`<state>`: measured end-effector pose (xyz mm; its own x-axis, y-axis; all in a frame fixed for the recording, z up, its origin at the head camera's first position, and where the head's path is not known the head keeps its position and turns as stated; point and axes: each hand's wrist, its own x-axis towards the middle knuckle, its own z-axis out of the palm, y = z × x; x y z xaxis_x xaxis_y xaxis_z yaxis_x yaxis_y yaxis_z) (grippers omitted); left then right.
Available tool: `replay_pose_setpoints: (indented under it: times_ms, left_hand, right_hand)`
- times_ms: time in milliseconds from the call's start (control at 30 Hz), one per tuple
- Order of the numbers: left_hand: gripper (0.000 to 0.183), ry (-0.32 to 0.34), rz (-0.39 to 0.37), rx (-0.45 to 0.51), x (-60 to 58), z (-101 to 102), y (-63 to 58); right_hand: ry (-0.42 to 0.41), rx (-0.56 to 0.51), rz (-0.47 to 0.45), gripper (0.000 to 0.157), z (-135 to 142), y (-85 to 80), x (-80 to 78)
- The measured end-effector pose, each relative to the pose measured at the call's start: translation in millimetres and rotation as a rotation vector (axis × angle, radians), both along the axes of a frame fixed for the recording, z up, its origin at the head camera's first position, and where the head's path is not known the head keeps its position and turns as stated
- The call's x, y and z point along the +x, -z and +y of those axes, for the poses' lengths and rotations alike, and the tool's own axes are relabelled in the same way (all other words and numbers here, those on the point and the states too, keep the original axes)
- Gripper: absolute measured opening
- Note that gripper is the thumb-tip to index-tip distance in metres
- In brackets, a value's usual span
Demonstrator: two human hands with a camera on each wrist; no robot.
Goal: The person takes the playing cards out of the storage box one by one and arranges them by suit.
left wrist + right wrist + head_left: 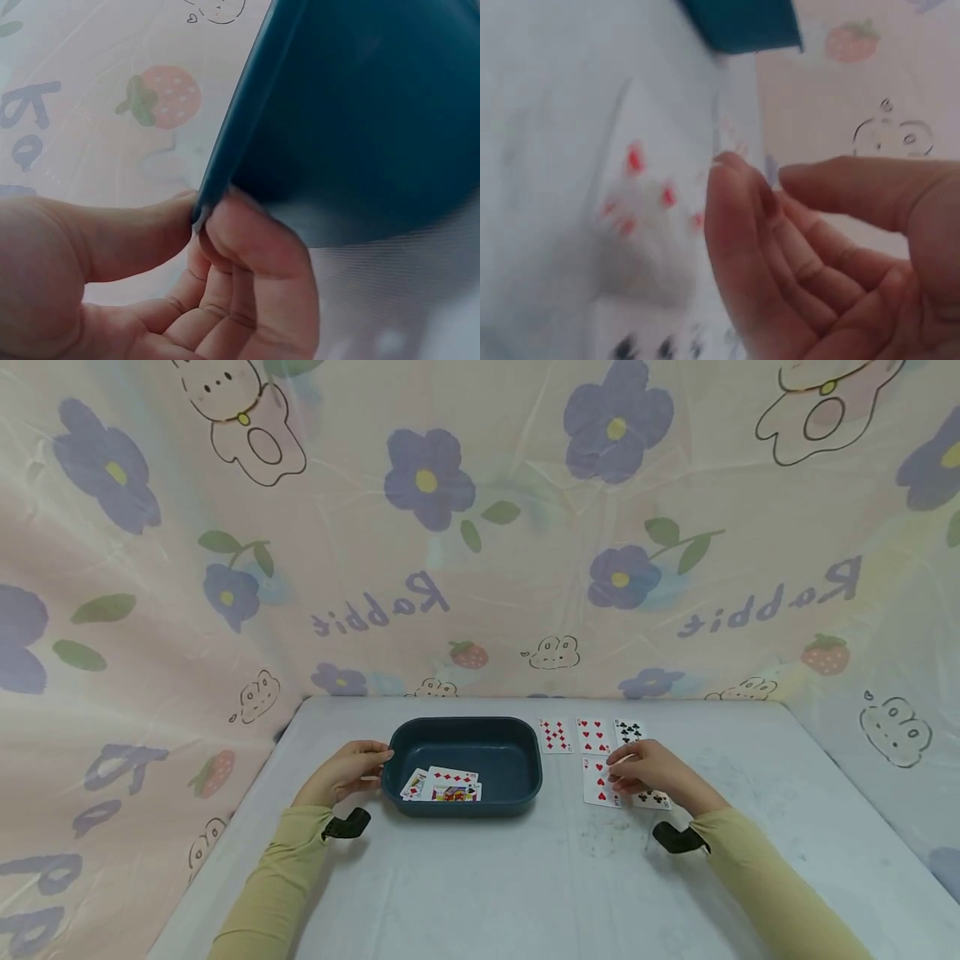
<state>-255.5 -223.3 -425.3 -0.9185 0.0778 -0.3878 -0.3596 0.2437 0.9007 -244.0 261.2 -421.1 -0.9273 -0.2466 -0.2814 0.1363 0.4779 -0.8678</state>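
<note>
My left hand [355, 772] pinches the left rim of a dark blue-green rectangular bin [461, 810] between thumb and curled fingers, as the left wrist view shows up close. Inside the bin lie several face-up playing cards, among them a diamonds card [452, 775] and a face card [457, 792]. Over on the right, my right hand [651, 770] hovers close above a hearts playing card [597, 789], partly covering it. A gap shows between its thumb and bent forefinger, with nothing held there. Beneath the hand a clubs card [654, 799] is partly hidden.
Behind the right hand, a row holds a diamonds card [556, 737], another hearts card [593, 737] and a clubs card [628, 730], right of the bin. All stand on a white-covered table [480, 885]. A printed cloth [510, 585] hangs behind and at the sides.
</note>
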Motion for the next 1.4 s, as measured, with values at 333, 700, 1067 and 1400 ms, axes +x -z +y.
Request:
replay_pose_setpoints:
  times_ms: [333,700,1067,1400]
  left_hand:
    - [0.032,-0.011,-0.013,-0.017,-0.6,0.3,-2.0]
    - [0.029,0.011,-0.007,0.010,-1.0,-1.1,-0.8]
    - [0.032,0.010,0.001,-0.007,-3.1,0.6,-0.5]
    - [0.029,-0.007,0.001,0.000,1.3,0.8,-2.4]
  right_hand:
    - [-0.240,-0.098,0.095,0.029,-68.2,-41.2,-32.2]
    - [-0.528,0.005,0.057,0.039,-154.8,-46.6,-64.3]
    - [-0.602,0.098,-0.025,0.038,-195.6,-27.5,-75.4]
    - [-0.624,0.174,-0.075,0.034,-217.6,-17.8,-75.9]
